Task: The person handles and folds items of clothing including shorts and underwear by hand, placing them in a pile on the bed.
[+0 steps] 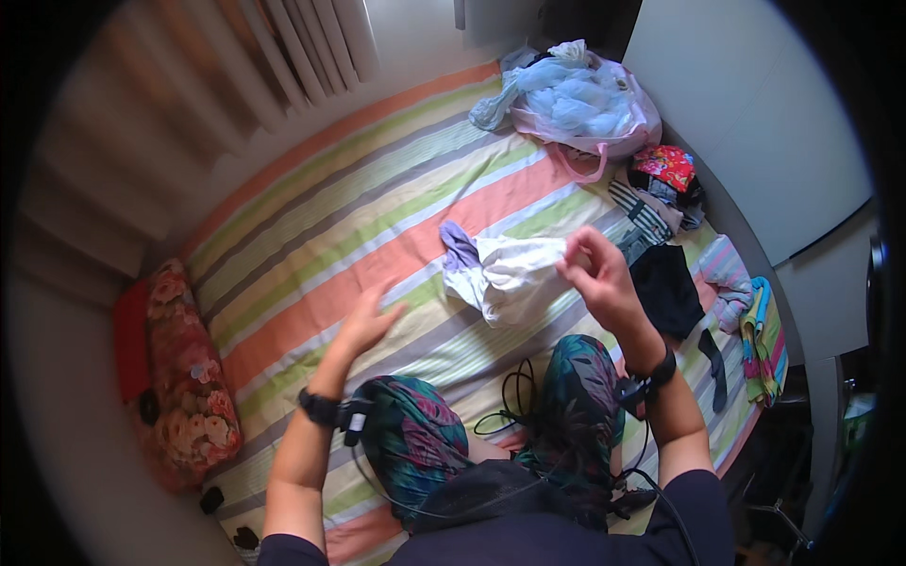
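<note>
My right hand (594, 272) pinches the corner of a white cloth garment (520, 276) between thumb and fingers. The garment hangs in loose folds over the striped bedsheet (318, 283), its left part touching or close to the sheet. At its left end is a lilac piece of cloth (460, 244); I cannot tell whether it belongs to the same garment. Off to the left, my left hand (368, 322) hovers above the sheet with fingers apart, holding nothing. Both wrists wear black straps with small devices.
A pink bag (637, 127) stuffed with light blue fabric stands at the far right corner. Folded clothes (665, 170), black cloth (667, 290), a dark sock (711, 371) and a colourful towel (761, 339) line the right edge. A floral pillow (187, 382) lies left. Black cable (520, 396) loops between my knees.
</note>
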`<state>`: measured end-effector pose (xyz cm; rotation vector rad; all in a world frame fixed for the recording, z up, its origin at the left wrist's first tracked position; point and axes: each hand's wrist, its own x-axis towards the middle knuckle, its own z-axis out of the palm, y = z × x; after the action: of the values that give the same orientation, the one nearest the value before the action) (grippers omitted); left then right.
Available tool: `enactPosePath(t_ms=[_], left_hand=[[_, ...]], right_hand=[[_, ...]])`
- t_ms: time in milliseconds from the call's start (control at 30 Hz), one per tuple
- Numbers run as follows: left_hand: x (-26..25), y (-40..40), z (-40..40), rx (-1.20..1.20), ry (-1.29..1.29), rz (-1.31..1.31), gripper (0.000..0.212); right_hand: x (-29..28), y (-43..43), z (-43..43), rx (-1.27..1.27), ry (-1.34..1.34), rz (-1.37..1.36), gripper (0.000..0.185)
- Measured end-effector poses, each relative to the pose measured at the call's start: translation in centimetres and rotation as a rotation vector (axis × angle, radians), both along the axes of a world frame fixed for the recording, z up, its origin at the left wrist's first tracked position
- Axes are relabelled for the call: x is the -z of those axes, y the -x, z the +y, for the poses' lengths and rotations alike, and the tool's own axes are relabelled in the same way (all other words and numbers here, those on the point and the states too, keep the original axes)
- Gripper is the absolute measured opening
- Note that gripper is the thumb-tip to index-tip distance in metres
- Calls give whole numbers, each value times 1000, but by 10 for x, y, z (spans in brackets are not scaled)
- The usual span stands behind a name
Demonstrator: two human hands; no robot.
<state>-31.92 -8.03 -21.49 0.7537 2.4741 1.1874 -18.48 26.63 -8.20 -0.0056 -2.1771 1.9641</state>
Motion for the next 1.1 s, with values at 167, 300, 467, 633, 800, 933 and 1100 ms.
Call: enactPosePath(t_ms=[167, 300, 467, 633, 800, 933, 1100], left_hand=[[-86, -48, 136, 115, -164, 199, 46], [-112, -40, 138, 95, -246, 247, 25], [-186, -37, 93, 133, -397, -116, 23], [-228, -40, 74, 107, -507, 88, 20], [-255, -51, 50, 28, -435, -210, 21], [-242, -57, 58, 15, -563, -140, 20], [-232, -75, 77, -107, -186, 534, 42]], right_hand=[[-74, 7, -14, -239, 138, 212, 16], [-115, -10, 37, -74, -70, 218, 22], [-136, -37, 83, 114, -421, 208, 22], [-149, -51, 79, 164, -663, 273, 22], [-152, -52, 69, 149, -814, 424, 20], [-155, -51, 58, 212, -836, 525, 18], [-160, -51, 31, 187, -509, 375, 15]])
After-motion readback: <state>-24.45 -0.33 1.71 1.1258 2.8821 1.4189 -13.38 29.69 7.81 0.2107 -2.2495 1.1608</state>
